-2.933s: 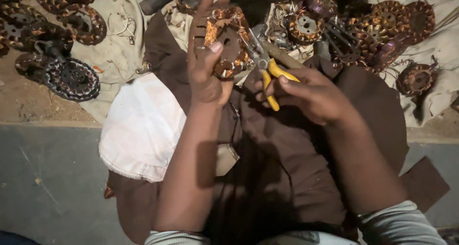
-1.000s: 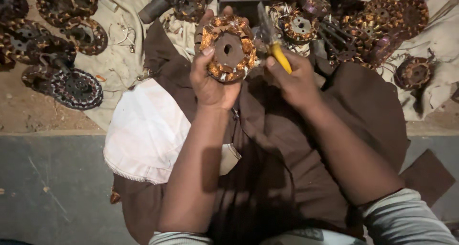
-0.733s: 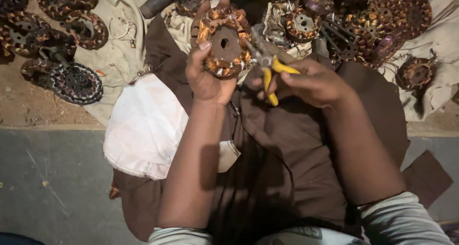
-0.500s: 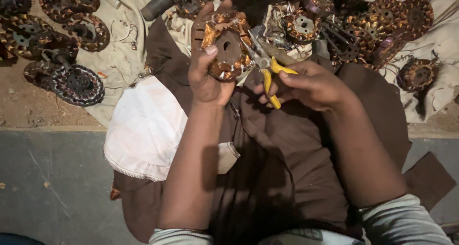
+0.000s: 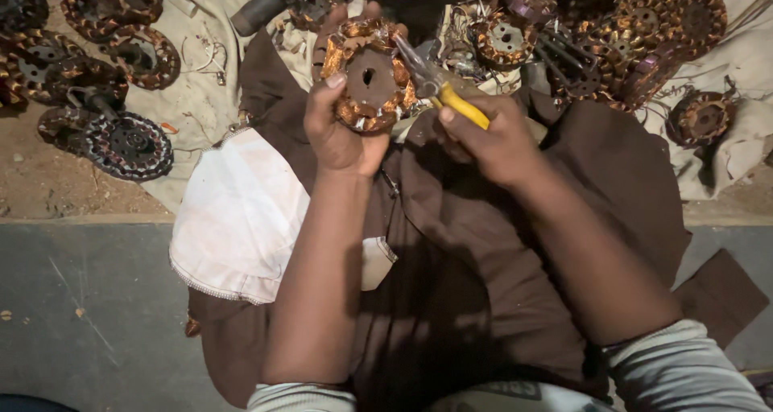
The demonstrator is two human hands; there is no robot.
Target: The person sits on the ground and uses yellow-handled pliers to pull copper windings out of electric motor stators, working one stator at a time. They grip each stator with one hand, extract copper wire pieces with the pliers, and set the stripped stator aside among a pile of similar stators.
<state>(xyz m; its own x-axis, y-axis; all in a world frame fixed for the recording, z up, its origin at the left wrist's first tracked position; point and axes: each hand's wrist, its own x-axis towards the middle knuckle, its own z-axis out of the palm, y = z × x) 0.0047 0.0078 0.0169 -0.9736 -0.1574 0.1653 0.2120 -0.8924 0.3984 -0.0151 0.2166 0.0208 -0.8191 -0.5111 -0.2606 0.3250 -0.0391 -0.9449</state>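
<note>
Gripping copper-wound stator [image 5: 369, 78], left hand [image 5: 336, 134]; right hand [image 5: 491, 138] fingers clenching yellow-handled pliers [image 5: 439, 86].

Both hands [image 5: 342, 130] raised, fingers [image 5: 451, 121] apparently curled tight.

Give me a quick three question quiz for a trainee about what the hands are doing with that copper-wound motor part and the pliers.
1. True or false: the left hand holds the stator up off the cloth.
2. Which hand holds the pliers? A) left B) right C) neither
3. Fill in: the pliers' handles are ______ in colour.

Key
1. True. The left hand's fingers wrap round the stator's rim.
2. B. The right hand closes on the handles, with the pliers' tip at the stator's right edge.
3. Yellow.
</note>
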